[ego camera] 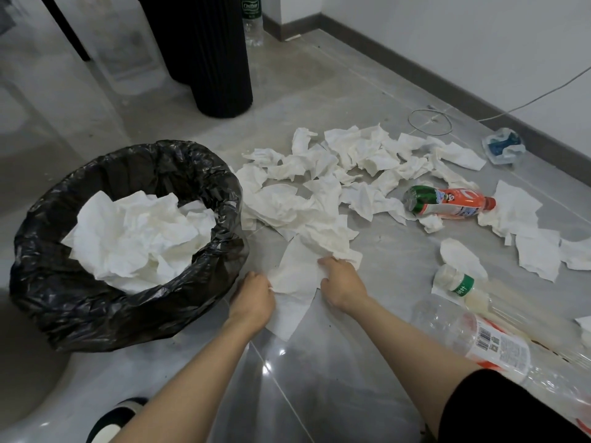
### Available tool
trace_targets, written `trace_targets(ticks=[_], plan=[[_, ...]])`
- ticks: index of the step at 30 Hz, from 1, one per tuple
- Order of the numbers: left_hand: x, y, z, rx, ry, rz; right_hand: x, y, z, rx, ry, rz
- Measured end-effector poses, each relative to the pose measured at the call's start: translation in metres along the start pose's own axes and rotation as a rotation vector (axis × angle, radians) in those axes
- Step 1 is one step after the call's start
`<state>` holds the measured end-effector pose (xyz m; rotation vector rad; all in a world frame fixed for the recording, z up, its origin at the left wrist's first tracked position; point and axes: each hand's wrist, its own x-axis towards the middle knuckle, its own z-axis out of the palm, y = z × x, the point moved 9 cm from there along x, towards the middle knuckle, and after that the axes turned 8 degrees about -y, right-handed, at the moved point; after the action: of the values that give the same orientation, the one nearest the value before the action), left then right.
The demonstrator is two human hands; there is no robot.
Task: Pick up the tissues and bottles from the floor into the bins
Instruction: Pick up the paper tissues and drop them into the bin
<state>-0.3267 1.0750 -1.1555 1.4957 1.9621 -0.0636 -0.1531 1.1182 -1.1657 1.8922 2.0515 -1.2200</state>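
A bin lined with a black bag stands at the left, with several crumpled tissues inside. A wide spread of white tissues covers the floor to its right. My left hand and my right hand both pinch the edges of one flat tissue at the near end of that spread, just right of the bin. A red and green bottle lies on its side among the tissues. A clear bottle with a green cap and a large clear bottle lie at the right.
A black ribbed cylinder stands behind the bin, with an upright water bottle beside it. A crushed blue and clear container and a white cable lie near the far wall. A shoe shows at the bottom edge.
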Motion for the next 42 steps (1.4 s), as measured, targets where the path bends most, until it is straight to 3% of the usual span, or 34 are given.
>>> trace_targets(ticks=[3,10,13,18,21,25,35,42], plan=[[0.001,0.002,0.007,0.113,-0.060,0.022,0.008,-0.005,0.007,-0.104,-0.059,0.009],[0.001,0.000,0.021,0.362,-0.137,0.083,0.006,-0.008,0.006,-0.319,0.025,-0.010],[-0.003,0.000,0.020,0.370,-0.111,0.073,0.004,0.000,0.007,-0.234,0.003,0.029],[-0.011,0.024,0.028,0.396,-0.108,0.281,-0.004,0.011,0.007,-0.083,-0.039,0.114],[-0.014,0.030,0.034,0.456,-0.110,0.305,-0.015,0.012,-0.005,0.059,-0.001,0.136],[-0.018,0.024,0.041,0.453,-0.176,0.242,-0.030,0.015,-0.020,0.436,0.058,0.131],[-0.048,0.042,-0.036,-0.348,-0.037,0.243,-0.066,-0.019,-0.079,0.983,0.242,0.070],[-0.078,0.059,-0.118,-0.631,0.052,0.311,-0.099,-0.068,-0.137,0.895,0.352,-0.098]])
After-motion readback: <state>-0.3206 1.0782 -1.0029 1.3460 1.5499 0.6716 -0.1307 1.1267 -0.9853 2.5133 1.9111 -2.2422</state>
